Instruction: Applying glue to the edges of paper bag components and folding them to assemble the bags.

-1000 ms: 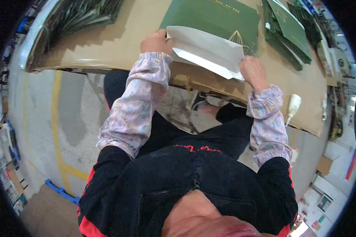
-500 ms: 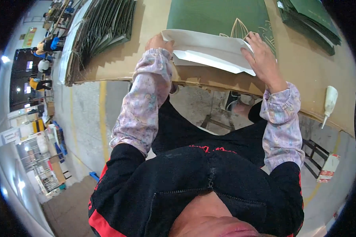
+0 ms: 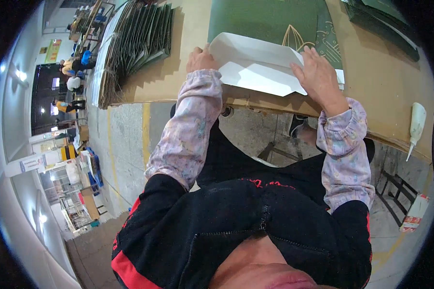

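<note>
a flat green paper bag with gold line drawings [image 3: 270, 19] lay on the brown cardboard-covered table [image 3: 371, 82], its open white paper end [image 3: 255, 79] at the table's near edge, in front of the person. the bare left hand [image 3: 201, 59] was at the left corner of that white end, fingers bent in toward the edge; where the thumb sat was unclear, so whether it pinched the paper could not be told. the bare right hand [image 3: 319, 77] was at the right corner, fingers loosely extended and thumb well apart from them, set against the paper rather than closed around it.

the step in hand looked to be spreading and shaping the folds of the white end. the next move seemed to call for even pressure at both corners, with the bag kept flat.

a fanned stack of dark green folded bags [image 3: 147, 38] stood to the left, a second dark green stack [image 3: 388, 29] lay to the upper right, and a white plastic squeeze bottle with a narrow nozzle [image 3: 417, 123] lay near the table's front edge on the right, touched by neither hand.
</note>
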`<state>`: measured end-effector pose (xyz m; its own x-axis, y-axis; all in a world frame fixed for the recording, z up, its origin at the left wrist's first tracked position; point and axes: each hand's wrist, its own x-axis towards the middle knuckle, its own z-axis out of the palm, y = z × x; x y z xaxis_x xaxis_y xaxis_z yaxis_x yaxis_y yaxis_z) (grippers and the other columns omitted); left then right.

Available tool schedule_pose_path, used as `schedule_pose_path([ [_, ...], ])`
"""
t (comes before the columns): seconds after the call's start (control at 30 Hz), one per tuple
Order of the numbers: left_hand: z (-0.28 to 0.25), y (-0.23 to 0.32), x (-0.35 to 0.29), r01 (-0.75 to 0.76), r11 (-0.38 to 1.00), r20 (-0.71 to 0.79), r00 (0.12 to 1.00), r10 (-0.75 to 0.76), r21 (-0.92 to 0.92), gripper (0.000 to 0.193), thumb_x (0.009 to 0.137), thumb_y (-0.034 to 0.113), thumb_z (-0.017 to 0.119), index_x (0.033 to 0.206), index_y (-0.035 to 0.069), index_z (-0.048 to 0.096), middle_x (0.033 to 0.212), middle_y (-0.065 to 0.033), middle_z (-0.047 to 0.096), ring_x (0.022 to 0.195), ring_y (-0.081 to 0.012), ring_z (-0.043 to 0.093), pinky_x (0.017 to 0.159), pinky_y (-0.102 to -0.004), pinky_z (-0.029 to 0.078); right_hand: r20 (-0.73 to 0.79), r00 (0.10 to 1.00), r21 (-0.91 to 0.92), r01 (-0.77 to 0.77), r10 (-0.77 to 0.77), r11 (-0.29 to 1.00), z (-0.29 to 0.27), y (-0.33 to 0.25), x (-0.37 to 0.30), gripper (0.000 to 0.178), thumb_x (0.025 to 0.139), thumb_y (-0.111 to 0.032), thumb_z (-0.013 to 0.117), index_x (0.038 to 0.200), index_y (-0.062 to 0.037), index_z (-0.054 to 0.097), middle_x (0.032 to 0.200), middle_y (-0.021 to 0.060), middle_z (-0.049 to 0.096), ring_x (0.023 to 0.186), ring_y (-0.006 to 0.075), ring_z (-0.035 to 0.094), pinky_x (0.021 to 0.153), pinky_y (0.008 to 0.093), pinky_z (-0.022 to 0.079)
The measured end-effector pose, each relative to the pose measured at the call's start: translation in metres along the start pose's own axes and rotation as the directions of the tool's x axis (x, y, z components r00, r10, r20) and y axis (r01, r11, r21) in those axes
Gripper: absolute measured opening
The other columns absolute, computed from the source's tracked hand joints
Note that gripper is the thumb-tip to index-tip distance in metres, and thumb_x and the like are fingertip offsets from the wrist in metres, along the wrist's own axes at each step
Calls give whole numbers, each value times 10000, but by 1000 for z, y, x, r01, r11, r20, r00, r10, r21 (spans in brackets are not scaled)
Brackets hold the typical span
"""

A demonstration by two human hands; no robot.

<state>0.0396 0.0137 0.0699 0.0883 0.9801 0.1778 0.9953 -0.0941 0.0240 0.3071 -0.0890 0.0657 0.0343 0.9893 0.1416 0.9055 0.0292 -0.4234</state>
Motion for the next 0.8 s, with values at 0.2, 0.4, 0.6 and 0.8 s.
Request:
schedule_pose_path([
  [0.2, -13, -15, 17, 109, 984, 100, 990, -96, -138, 328, 756, 315, 624, 958, 68, 699, 918, -173, 644, 906, -345, 617, 832, -423, 476, -78, 995, -43, 60, -64, 997, 11, 6, 0, 434, 867, -306, 570, 1061, 82, 559, 1211, 256, 545, 1169, 369, 501, 983, 419, 401],
  [0.4, -14, -1, 33, 125, 986, 214, 966, -146, 106, 354, 756, 349, 633, 953, 63, 700, 924, -201, 666, 910, -339, 638, 842, -419, 490, -140, 985, -96, 88, -101, 992, 18, 10, -4, 420, 855, -289, 591, 1043, 85, 555, 1214, 269, 543, 1168, 367, 510, 975, 423, 415],
  [0.6, -23, 9, 32, 72, 991, 204, 974, -94, 111, 379, 785, 388, 608, 965, 64, 690, 924, -193, 671, 920, -338, 641, 834, -417, 497, -202, 972, -130, 97, -122, 987, 18, -2, 0, 392, 824, -278, 627, 994, 70, 565, 1150, 262, 576, 1119, 359, 542, 940, 416, 441],
  [0.8, 10, 11, 33, -162, 949, 334, 940, 66, 269, 363, 758, 212, 663, 1109, 126, 630, 1046, -171, 629, 979, -333, 612, 881, -410, 471, -165, 985, -109, 36, -54, 993, 8, -7, 3, 332, 800, -246, 634, 934, 51, 573, 989, 207, 610, 999, 324, 591, 843, 399, 480],
])
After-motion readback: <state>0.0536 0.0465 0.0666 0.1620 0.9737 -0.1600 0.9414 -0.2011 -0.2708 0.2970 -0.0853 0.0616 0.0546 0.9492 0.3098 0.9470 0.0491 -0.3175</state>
